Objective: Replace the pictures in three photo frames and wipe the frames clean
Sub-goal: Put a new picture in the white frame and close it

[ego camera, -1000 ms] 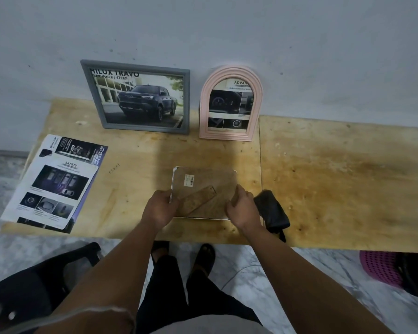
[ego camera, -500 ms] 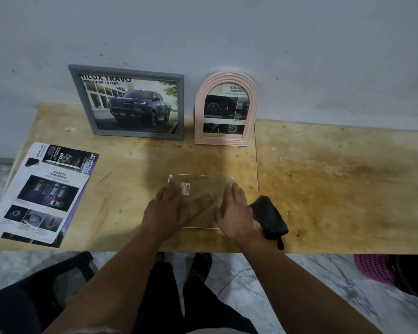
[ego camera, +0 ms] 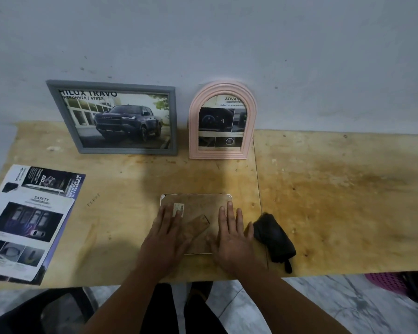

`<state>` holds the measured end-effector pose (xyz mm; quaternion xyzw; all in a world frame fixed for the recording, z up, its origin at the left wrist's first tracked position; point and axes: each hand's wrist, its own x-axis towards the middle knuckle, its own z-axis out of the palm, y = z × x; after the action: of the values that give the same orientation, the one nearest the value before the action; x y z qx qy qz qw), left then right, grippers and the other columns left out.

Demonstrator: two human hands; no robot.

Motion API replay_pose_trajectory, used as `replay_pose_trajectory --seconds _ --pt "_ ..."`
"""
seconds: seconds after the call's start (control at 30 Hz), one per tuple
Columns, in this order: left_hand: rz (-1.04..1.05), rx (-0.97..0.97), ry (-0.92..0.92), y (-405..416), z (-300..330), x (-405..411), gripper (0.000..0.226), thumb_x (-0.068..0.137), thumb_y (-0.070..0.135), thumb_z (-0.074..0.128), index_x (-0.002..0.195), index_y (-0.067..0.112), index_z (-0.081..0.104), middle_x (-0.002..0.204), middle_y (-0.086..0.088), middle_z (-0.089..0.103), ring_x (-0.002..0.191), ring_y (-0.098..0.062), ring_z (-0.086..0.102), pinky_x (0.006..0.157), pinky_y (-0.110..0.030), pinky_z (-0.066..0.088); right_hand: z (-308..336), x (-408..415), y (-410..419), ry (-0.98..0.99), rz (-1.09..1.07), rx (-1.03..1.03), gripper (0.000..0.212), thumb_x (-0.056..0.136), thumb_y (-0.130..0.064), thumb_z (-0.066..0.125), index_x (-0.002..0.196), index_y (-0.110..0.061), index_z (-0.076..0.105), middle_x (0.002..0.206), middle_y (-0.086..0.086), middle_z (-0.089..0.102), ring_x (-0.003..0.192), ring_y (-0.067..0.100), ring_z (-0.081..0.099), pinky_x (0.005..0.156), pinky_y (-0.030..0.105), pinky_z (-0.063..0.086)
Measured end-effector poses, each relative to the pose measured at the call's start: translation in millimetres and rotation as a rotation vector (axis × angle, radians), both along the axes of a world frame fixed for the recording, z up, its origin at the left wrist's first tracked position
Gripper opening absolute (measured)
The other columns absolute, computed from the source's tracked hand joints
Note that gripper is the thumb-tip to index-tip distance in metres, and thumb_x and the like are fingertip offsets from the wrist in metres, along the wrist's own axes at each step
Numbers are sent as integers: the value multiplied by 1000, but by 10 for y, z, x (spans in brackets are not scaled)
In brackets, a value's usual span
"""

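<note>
Both hands, left (ego camera: 165, 233) and right (ego camera: 229, 233), lie flat and open on the face-down frame (ego camera: 196, 208). Pushing hard might crack its glass.

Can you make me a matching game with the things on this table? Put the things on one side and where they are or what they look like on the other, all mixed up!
Things:
1. grey frame
2. pink frame
3. black cloth
4. brochures

Clues:
A. lies at the table's left edge
B. has an arched top
C. shows a dark pickup truck
D. lies bunched up just right of the right hand

Right pairs: 1-C, 2-B, 3-D, 4-A
</note>
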<state>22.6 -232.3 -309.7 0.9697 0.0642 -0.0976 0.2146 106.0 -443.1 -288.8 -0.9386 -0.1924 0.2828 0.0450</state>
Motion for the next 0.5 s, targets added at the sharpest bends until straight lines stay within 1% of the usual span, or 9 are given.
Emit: replay_pose_trajectory --seconds 0.1,0.17,0.2,0.23,0.3,0.37,0.4,0.43,0.5 --pt "8 1 -11 -22 25 31 82 98 67 35 163 18 24 173 -7 -2 159 -32 3 107 -49 48 88 59 30 18 -5 4 88 99 -71 20 160 -22 -19 164 1 -36 154 33 -23 121 65 4" --pt "59 -45 26 0 28 88 85 96 69 36 163 18 22 173 -6 -7 159 -34 8 100 -48 52 149 130 60 50 -41 40 91 98 -66 35 162 -19 -9 168 4 -27 156 34 -17 122 64 9" --pt "104 -84 48 17 30 123 89 94 72 35 164 18 20 173 -4 -10 158 -36 15 97 -47 54 159 148 73 63 -69 65 94 97 -64 42 162 -19 -7 168 4 -24 156 33 -16 122 62 10" --pt "151 -126 65 35 26 151 93 92 73 35 164 18 18 173 -2 -11 155 -37 25 92 -46 56 150 144 80 70 -98 89 97 95 -63 47 162 -20 -9 168 4 -25 156 31 -17 123 62 9" --pt "203 -190 72 81 34 195 96 87 72 35 164 19 15 173 -1 -8 145 -36 43 83 -44 59 92 100 77 71 -150 139 102 94 -63 47 160 -21 -19 166 4 -32 154 29 -24 124 62 3" --pt "195 -210 71 127 52 202 95 85 68 35 164 19 13 173 -1 -7 139 -35 50 80 -44 59 22 52 81 69 -156 154 102 94 -64 44 159 -22 -22 163 3 -38 152 28 -29 123 63 -3" --pt "178 -215 68 146 53 193 95 85 66 35 164 20 12 173 -1 -9 141 -35 48 81 -44 59 -1 30 94 61 -142 133 101 94 -67 41 159 -20 -22 162 5 -39 152 29 -30 122 63 -4" --pt "160 -222 60 152 47 180 95 85 65 35 165 21 10 173 0 -12 147 -34 40 83 -45 60 -17 9 109 40 -119 94 101 94 -71 35 159 -17 -21 162 8 -39 152 31 -30 121 64 -3" --pt "137 -240 47 135 16 160 91 85 63 34 164 29 2 171 3 -20 158 -32 14 94 -48 58 -26 -14 134 -19 -72 2 103 93 -78 23 160 -11 -16 164 14 -32 153 37 -23 118 68 1"
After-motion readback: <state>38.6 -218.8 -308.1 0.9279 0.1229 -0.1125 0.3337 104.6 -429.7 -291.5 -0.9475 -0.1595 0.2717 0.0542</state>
